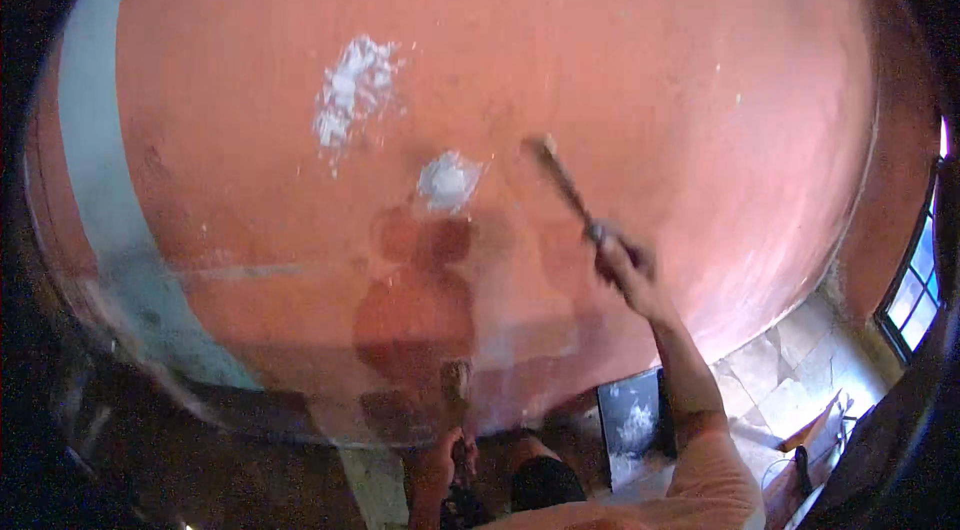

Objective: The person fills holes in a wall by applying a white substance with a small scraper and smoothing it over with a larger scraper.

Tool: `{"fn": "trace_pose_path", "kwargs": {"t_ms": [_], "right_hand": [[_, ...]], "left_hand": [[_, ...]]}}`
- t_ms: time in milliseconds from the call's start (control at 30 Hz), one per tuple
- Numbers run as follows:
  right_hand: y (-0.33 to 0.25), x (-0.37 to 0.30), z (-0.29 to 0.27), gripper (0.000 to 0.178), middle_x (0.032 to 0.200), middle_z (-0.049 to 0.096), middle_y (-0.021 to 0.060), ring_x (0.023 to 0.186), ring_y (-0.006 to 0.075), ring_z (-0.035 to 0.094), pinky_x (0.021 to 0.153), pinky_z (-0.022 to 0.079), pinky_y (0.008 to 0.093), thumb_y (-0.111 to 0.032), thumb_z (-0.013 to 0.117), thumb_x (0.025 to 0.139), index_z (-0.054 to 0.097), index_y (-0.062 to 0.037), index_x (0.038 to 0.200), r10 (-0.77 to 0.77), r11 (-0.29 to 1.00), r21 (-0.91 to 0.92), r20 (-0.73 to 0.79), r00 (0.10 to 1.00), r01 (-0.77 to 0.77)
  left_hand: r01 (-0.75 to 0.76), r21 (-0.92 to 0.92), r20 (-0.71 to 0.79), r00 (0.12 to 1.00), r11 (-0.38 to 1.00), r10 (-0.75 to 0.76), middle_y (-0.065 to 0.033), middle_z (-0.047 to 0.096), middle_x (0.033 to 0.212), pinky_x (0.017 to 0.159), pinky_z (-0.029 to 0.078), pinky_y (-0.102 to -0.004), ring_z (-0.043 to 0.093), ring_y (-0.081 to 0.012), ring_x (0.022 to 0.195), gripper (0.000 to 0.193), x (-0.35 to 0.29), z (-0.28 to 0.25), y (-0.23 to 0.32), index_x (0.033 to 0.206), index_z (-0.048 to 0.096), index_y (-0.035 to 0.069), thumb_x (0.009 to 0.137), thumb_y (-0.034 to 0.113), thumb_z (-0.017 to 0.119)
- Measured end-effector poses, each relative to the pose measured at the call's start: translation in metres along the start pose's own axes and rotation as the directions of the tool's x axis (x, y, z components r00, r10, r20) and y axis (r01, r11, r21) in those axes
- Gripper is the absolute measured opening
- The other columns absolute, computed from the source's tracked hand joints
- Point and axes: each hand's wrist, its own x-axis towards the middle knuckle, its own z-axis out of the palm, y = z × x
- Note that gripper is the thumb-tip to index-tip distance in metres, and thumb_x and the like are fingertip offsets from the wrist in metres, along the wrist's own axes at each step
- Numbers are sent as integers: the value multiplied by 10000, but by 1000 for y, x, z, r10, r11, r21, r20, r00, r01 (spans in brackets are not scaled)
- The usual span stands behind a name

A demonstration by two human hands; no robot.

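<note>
My right hand (pixel 622 268) is closed round the handle of a narrow tool (pixel 565 180) that looks like a putty knife seen almost edge-on. Its blurred tip is close to the orange wall (pixel 600 50); I cannot tell if it touches. Low in front of me, my left hand (pixel 440 470) grips a second putty knife (pixel 456 382), its blade pointing up. Left of the raised tool, a thick white filler patch (pixel 449 180) sticks to the wall. Farther up and left is a larger, rougher white patch (pixel 357 90).
A pale green-grey stripe (pixel 95 150) runs down the wall's left side. Near my right forearm stands a dark panel (pixel 632 420) with white smears. Stone-like floor tiles (pixel 790 370) show at the lower right, with a barred window (pixel 912 290) beyond. Small white specks dot the upper wall.
</note>
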Motion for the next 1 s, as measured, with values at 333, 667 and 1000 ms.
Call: {"fn": "trace_pose_path", "kwargs": {"t_ms": [333,667,1000], "right_hand": [[-90,199,2,413,957,541,125,738,192,551,614,481,284,22,583,848,604,-137,1228,-890,414,-744,-208,407,525],[-105,237,9,374,902,585,175,743,281,609,622,513,367,-64,607,828,628,-137,1194,-885,420,-783,-241,399,459],[-99,241,-5,380,868,579,188,765,310,612,625,509,375,-62,602,825,614,-113,1201,-888,367,-842,-190,420,395]], "left_hand": [[65,-86,182,982,994,-49,-68,516,632,444,463,-326,517,-191,521,359,32,-6,-29,801,526,70,904,408,463],[33,-218,176,984,975,6,-60,492,725,426,450,-325,508,-190,555,306,20,-12,-34,797,496,76,910,359,469],[-14,-28,239,971,999,21,-62,488,715,465,464,-326,507,-178,562,323,32,-11,-52,796,495,62,922,355,446]]}}
